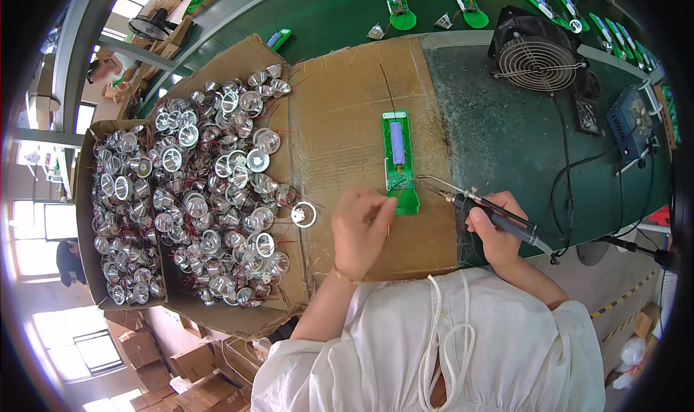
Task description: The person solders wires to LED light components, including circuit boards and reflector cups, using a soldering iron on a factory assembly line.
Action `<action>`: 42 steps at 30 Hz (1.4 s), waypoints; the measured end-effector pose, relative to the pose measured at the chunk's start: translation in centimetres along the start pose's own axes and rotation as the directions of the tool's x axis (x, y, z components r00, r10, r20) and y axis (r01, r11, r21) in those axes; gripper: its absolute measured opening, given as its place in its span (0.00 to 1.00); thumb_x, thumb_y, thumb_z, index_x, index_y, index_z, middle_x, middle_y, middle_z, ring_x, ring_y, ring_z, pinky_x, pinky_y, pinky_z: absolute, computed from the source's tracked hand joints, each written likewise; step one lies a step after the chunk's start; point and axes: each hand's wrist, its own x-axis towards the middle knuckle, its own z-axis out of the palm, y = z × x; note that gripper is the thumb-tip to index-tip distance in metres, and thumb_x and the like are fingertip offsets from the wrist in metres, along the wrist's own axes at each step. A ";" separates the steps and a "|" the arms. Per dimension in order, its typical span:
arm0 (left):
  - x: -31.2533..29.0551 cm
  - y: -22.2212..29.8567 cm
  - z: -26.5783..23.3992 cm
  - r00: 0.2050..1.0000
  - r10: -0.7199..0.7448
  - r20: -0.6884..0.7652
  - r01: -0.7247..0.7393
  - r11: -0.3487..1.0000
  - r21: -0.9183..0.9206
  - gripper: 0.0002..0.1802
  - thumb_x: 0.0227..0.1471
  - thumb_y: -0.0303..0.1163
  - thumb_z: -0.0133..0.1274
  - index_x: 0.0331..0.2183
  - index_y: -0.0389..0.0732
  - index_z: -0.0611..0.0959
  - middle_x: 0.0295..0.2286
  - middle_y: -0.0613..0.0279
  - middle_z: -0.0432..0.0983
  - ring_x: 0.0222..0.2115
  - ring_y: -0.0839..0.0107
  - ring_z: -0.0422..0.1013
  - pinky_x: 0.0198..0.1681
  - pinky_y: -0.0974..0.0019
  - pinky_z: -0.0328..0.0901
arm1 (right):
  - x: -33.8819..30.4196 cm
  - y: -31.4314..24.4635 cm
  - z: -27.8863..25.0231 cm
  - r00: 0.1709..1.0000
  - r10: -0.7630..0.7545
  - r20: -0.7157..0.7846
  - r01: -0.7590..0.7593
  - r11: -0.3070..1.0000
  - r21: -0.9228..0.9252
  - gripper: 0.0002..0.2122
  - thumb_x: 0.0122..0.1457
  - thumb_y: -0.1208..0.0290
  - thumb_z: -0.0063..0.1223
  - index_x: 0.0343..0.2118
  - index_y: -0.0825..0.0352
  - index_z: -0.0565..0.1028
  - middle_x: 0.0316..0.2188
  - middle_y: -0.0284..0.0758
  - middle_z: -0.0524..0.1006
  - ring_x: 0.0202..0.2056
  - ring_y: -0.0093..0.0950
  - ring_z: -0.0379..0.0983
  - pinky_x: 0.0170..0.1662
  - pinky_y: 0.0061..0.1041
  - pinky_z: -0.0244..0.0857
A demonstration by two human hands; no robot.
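Observation:
On the cardboard sheet in front of me lies a green plastic housing (394, 159) with a purple cylindrical battery (397, 143) and a small circuit board (399, 182) in it. My left hand (363, 228) is closed in a pinch beside the housing's rounded near end. What its fingertips hold, perhaps a thin wire, is too small to make out. My right hand (499, 228) grips a soldering iron (499, 220) with a thin metal tube along it. Its tip points left, close to the circuit board. A silver reflector cup (303, 215) lies left of my left hand.
Cardboard boxes with many wired reflector cups (217, 188) fill the left side. At the far right are a fan with a wire guard (536, 63), a blue-grey box-shaped unit (633, 123) and black cables (567, 173). More green housings (468, 6) lie along the far side.

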 end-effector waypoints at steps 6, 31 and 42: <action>1.3 -1.1 0.4 0.935 -0.327 0.139 0.338 0.939 -0.065 0.07 0.43 0.28 0.55 0.22 0.34 0.77 0.24 0.57 0.71 0.23 0.69 0.69 0.27 0.70 0.63 | 0.6 0.1 1.5 0.997 0.018 0.070 -0.017 1.000 -0.014 0.07 0.50 0.77 0.52 0.28 0.72 0.66 0.21 0.36 0.72 0.21 0.19 0.69 0.23 0.17 0.65; 1.9 -1.3 0.4 0.897 -0.394 0.202 0.411 0.910 -0.049 0.11 0.42 0.31 0.55 0.19 0.33 0.77 0.20 0.59 0.71 0.19 0.73 0.67 0.23 0.71 0.61 | 0.4 -0.1 1.1 0.997 0.077 -0.026 -0.073 0.992 0.107 0.05 0.52 0.78 0.50 0.29 0.71 0.66 0.19 0.36 0.71 0.20 0.19 0.69 0.23 0.17 0.65; 4.9 -0.6 -0.6 0.890 -0.296 0.346 0.236 0.950 0.206 0.11 0.42 0.35 0.53 0.20 0.35 0.80 0.14 0.55 0.73 0.14 0.66 0.70 0.20 0.67 0.64 | 2.5 0.8 -1.3 0.978 0.067 -0.196 -0.059 0.997 0.046 0.06 0.53 0.74 0.49 0.28 0.70 0.66 0.18 0.34 0.70 0.18 0.18 0.65 0.22 0.14 0.61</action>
